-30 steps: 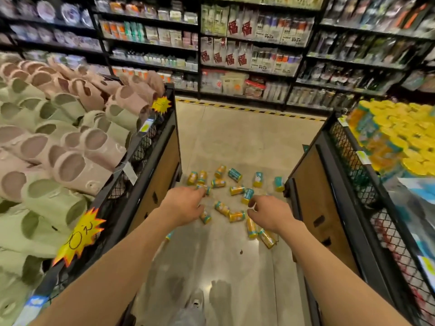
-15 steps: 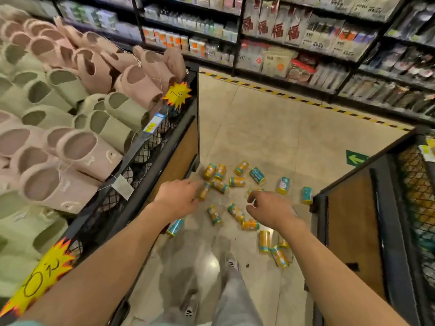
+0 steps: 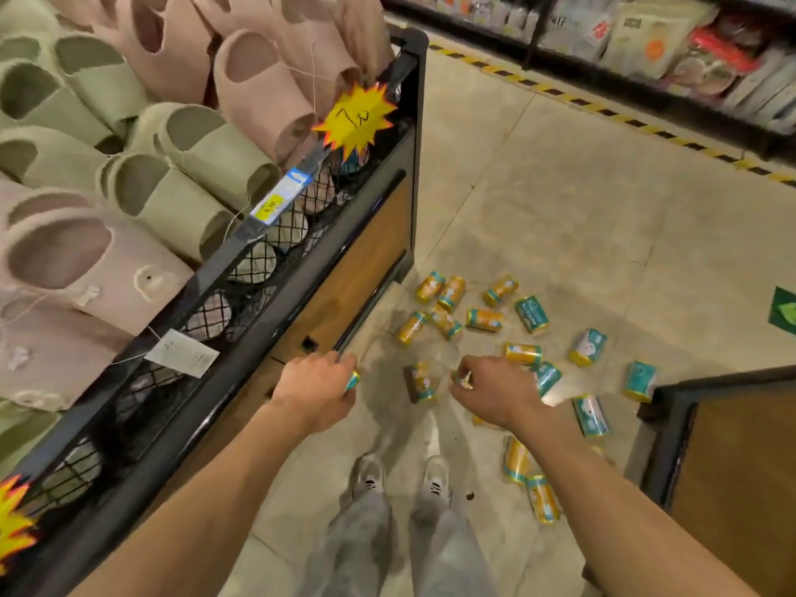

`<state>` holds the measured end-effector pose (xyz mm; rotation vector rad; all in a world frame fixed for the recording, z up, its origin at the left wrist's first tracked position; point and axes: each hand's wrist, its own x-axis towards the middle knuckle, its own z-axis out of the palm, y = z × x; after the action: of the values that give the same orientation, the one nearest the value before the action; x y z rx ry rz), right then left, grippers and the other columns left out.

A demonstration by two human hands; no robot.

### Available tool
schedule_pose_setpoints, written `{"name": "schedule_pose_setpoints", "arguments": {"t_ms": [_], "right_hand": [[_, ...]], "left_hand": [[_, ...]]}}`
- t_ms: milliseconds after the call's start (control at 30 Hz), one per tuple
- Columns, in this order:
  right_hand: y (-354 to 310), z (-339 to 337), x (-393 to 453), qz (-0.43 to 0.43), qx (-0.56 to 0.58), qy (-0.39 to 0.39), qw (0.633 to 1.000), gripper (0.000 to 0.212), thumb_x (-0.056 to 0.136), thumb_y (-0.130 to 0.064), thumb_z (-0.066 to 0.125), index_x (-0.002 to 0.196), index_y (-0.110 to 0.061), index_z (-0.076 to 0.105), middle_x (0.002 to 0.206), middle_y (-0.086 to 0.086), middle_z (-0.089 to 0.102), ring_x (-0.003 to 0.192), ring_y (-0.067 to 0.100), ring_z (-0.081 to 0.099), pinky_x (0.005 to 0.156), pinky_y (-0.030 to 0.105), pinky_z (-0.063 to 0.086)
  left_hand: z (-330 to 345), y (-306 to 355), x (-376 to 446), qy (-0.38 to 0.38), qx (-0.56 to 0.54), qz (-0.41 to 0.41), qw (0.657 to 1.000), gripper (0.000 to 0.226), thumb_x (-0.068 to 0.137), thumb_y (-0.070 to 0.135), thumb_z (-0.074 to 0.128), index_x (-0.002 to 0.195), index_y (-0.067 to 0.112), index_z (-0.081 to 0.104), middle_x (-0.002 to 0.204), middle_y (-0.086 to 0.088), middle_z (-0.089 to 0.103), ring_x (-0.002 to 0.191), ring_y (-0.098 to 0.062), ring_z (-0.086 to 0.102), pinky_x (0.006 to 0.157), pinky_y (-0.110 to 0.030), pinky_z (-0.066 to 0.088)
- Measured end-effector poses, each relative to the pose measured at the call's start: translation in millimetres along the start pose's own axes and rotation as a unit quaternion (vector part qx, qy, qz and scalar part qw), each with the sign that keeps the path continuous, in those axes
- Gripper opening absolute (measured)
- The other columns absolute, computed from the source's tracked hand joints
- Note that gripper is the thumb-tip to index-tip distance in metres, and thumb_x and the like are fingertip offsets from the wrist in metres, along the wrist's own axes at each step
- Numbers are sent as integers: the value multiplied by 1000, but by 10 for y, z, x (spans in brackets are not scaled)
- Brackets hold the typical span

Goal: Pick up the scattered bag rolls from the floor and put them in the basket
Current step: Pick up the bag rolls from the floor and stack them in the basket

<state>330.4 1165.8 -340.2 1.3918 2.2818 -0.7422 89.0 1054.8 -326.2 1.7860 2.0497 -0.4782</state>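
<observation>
Scattered over the pale tiled floor (image 3: 538, 200), between a black mesh bin of pink and green foam slippers (image 3: 142, 174) on the left and a wood-panelled black display stand (image 3: 732, 467) on the right: small cylindrical bag rolls in yellow and teal wrappers (image 3: 484, 319), most lying on their sides in a loose cluster, a few nearer by the right forearm. No basket in view. Left hand (image 3: 316, 392) curled, fingers closed round a roll with only its teal end showing. Right hand (image 3: 495, 392) curled above the cluster, pinching something small and pale at the fingertips; hard to tell whether a roll. Probably light, compact and fairly firm, the glossy wrap a bit slick and apt to roll away; best taken across the middle of the cylinder, thumb opposite fingers, several to a hand.
</observation>
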Motion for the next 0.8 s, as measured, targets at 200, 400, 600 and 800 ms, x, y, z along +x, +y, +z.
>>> {"name": "schedule_pose_setpoints", "arguments": {"t_ms": [200,400,600,800], "right_hand": [[235,745,918,11,3,-31,999,28,93,-53,48,104,-29,57,111,2,66,105,27,62,72,34,44],[510,2029,2038,35,-5,-37,999,35,91,-57,51,113,-31,60,116,-3,66,110,25,62,82,35,50],[867,3528,3148,38,-28,-22,999,47,91,-62,51,123,-28,57,122,2,60,119,27,57,88,39,49],[1115,4510,3977,61,-44,5,997,57,88,-62,52,128,-20,55,122,9,60,115,33,60,87,42,52]], "left_hand": [[867,-257,834,-21,-26,-22,999,37,94,45,51,123,24,47,120,-1,61,109,-26,62,82,-38,50],[2385,-491,1803,-62,-85,-77,991,43,95,44,50,134,29,41,136,3,51,120,-25,55,90,-37,42],[4135,-694,2795,-49,-116,-103,987,50,85,51,58,127,27,48,130,-3,56,117,-31,58,97,-45,48],[5313,-865,3460,-56,-104,-171,978,69,83,55,66,139,22,46,140,-9,49,129,-31,47,106,-41,41]]}}
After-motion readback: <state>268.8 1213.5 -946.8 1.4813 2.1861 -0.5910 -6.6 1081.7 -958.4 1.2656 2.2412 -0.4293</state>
